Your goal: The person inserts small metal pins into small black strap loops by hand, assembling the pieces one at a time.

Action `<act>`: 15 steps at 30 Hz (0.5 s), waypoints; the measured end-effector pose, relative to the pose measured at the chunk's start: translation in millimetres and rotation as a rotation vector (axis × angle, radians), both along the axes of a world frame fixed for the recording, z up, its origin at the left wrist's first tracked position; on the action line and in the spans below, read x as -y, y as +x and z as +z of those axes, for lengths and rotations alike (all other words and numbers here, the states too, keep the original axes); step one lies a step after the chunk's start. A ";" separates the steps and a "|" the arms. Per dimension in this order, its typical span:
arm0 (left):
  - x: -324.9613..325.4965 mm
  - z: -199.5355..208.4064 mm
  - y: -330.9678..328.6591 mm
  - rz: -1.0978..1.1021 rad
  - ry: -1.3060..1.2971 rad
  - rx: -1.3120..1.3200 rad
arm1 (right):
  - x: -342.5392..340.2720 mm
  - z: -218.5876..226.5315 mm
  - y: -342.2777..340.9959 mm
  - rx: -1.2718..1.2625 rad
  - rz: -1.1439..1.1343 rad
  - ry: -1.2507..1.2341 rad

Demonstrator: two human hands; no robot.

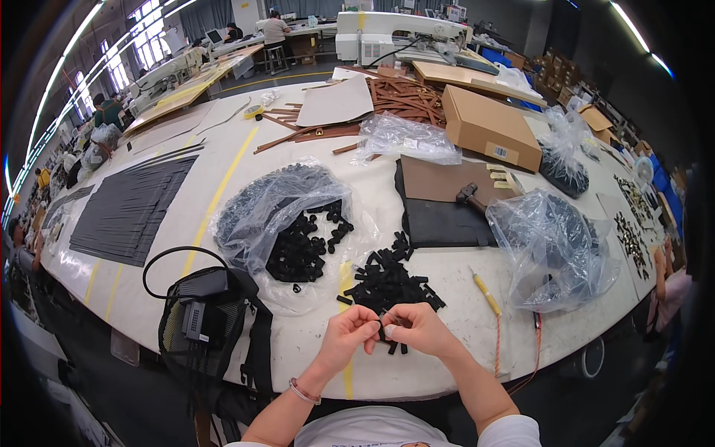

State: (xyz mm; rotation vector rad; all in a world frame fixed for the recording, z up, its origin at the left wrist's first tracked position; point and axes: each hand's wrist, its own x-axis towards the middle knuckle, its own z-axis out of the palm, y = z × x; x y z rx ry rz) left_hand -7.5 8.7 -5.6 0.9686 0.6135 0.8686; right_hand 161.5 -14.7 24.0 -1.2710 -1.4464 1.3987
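Note:
My left hand (351, 333) and my right hand (418, 328) meet over the near edge of the table, fingertips pinched together. Between them is a small black piece (381, 328), mostly hidden by the fingers; it looks like the short black strips close by. A loose pile of these short black strips (389, 280) lies just beyond my hands, with a few under them. Left of the pile, small black loops (305, 246) spill from an open clear plastic bag (257, 200). To the right lies a thin yellow-handled tool (486, 293) with an orange cord.
A hammer (469, 197) rests on a black pad (443, 227), beside a filled clear bag (551, 249). At near left sits a black mesh bag (186, 328) with a device. Long black strips (134, 201), brown straps (406, 100) and a cardboard box (491, 127) lie farther off.

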 end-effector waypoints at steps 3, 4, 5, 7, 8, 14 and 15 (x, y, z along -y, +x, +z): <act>10.2 1.0 9.1 0.142 0.005 -0.057 | 3.8 1.4 -13.0 0.156 -0.138 0.194; 14.4 2.1 10.3 0.228 0.002 -0.089 | 4.7 3.3 -16.9 0.198 -0.214 0.268; 17.7 2.6 10.0 0.226 0.000 -0.089 | 4.8 3.2 -18.3 0.199 -0.216 0.267; 22.4 3.3 9.6 0.281 0.288 -0.378 | 5.1 2.7 -19.5 0.256 -0.222 0.333; 21.9 2.4 9.6 0.280 0.287 -0.378 | 5.1 0.7 -19.4 0.257 -0.224 0.331; 19.1 2.0 3.5 0.230 0.258 -0.247 | 10.2 -6.1 -24.4 0.374 -0.253 0.561; 15.3 6.0 3.1 0.157 0.016 -0.063 | 10.8 -7.5 -23.9 0.468 -0.249 0.715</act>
